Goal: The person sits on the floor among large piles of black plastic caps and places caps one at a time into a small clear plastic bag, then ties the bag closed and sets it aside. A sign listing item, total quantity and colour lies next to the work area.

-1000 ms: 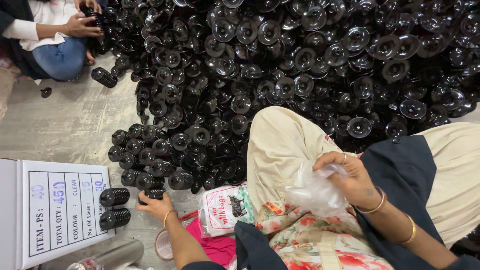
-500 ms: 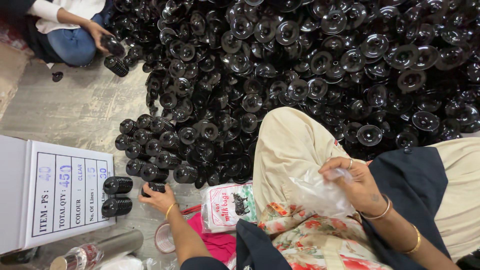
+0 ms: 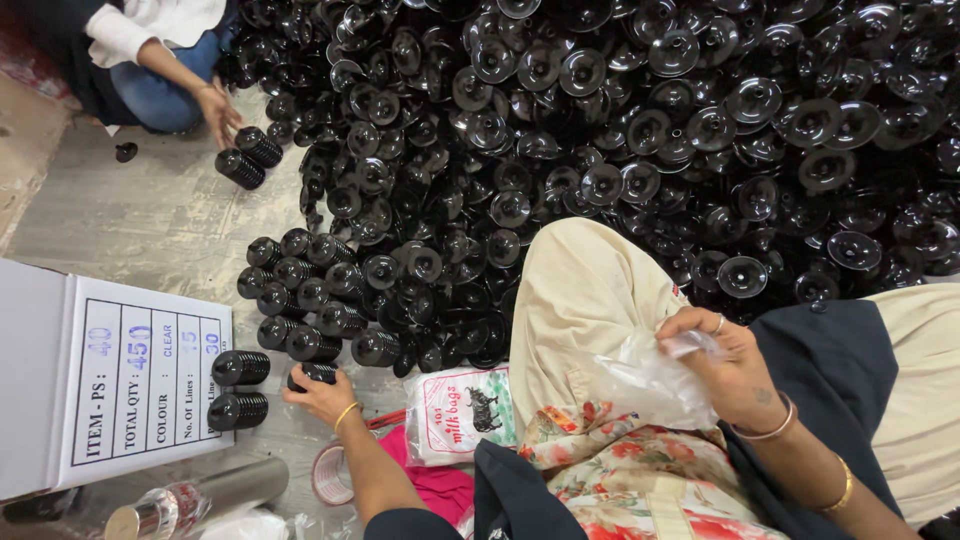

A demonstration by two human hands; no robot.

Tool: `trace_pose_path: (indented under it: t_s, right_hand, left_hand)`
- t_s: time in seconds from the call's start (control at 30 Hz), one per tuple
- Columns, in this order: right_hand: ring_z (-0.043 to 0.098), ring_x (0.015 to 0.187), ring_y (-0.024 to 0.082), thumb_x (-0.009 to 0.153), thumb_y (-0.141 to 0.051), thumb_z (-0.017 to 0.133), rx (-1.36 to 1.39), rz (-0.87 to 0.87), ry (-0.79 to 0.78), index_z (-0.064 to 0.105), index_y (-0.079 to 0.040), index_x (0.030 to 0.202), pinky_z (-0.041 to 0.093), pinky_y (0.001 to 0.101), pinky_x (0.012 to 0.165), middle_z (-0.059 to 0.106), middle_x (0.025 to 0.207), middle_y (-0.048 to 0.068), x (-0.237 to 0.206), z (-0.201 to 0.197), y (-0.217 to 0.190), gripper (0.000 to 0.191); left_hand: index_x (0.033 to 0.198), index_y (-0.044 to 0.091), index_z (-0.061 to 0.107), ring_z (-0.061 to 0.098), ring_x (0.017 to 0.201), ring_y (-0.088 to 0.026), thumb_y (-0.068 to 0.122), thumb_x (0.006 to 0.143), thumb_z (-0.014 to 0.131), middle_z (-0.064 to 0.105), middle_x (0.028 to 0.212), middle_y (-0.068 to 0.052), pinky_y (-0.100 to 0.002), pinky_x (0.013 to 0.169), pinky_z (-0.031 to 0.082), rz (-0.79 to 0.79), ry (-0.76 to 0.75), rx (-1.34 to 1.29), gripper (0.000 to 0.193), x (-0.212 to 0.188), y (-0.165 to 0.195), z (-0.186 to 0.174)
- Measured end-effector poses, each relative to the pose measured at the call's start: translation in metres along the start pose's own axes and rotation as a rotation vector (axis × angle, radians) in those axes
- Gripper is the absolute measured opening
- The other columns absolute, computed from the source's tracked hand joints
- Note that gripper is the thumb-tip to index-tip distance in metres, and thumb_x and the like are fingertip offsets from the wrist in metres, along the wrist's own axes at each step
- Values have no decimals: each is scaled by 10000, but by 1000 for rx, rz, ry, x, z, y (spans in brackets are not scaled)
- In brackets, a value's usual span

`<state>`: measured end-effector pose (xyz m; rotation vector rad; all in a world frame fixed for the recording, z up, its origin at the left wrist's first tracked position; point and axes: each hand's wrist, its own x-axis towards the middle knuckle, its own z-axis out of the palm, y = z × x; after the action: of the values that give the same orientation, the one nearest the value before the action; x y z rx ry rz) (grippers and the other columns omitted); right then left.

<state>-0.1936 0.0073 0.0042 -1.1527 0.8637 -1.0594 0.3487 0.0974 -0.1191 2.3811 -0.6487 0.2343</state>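
Head view: my left hand (image 3: 322, 392) is closed around a short stack of black ribbed cups (image 3: 318, 372), lying on its side on the floor just right of the white carton (image 3: 110, 380). My right hand (image 3: 725, 362) is up on my knee, well right of the carton, pinching a clear plastic bag (image 3: 650, 380).

To do this well, I judge: keep the stack squeezed end to end so the nested pieces don't slide apart, and get the bag mouth open before bringing it over.

Stack looks glossy black, ribbed sides, nested tight. Two more like it (image 3: 240, 388) lie touching the carton's labelled face. The big heap of black cups (image 3: 620, 150) spreads beyond the carton, up and right. Another person's hand (image 3: 218, 108) works at the heap's far-left edge.
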Motion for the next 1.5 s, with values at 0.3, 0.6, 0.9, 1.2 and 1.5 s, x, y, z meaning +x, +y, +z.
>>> trace_pose_path:
  t_s: [0.3, 0.6, 0.9, 1.2, 1.5]
  right_hand:
    - [637, 958, 116, 917, 36, 641, 106, -82, 0, 604, -39, 1006, 510, 265, 891, 683, 1039, 59, 2, 0, -6, 122]
    - [578, 860, 85, 978, 13, 640, -51, -7, 65, 705, 6, 999, 456, 244, 785, 712, 979, 50, 0, -16, 4, 69]
    - [642, 925, 101, 910, 32, 648, -29, 0, 112, 698, -9, 1039, 508, 258, 869, 702, 998, 38, 3, -11, -3, 145]
    - [564, 982, 110, 987, 18, 659, -86, -170, 126, 657, -14, 1023, 449, 266, 902, 643, 1048, 48, 4, -7, -11, 48]
    - [618, 1080, 150, 977, 70, 621, -162, -338, 179, 667, -6, 1018, 484, 294, 994, 664, 1135, 87, 29, -6, -49, 98]
  left_hand:
    - [1445, 149, 408, 546, 1158, -551, 70, 752, 789, 302, 1480, -274, -599, 970, 493, -103, -15, -97, 795, -4, 3, -4]
    - [1434, 79, 422, 508, 1201, -496, 51, 718, 877, 352, 1371, -255, -571, 981, 529, -35, 271, -194, 849, -7, -4, -2]
    - [1415, 68, 345, 561, 1237, -311, 126, 782, 1014, 438, 1399, -161, -435, 1052, 616, 98, 459, -702, 922, -3, 40, -26]
    - [1271, 160, 494, 488, 1309, -401, 158, 674, 955, 445, 1420, -184, -480, 1078, 465, 810, -419, -842, 754, -125, 258, -26]
    - [1385, 241, 466, 544, 1229, -505, 62, 722, 864, 362, 1484, -241, -494, 955, 546, 978, -790, -599, 794, -179, 302, 11]
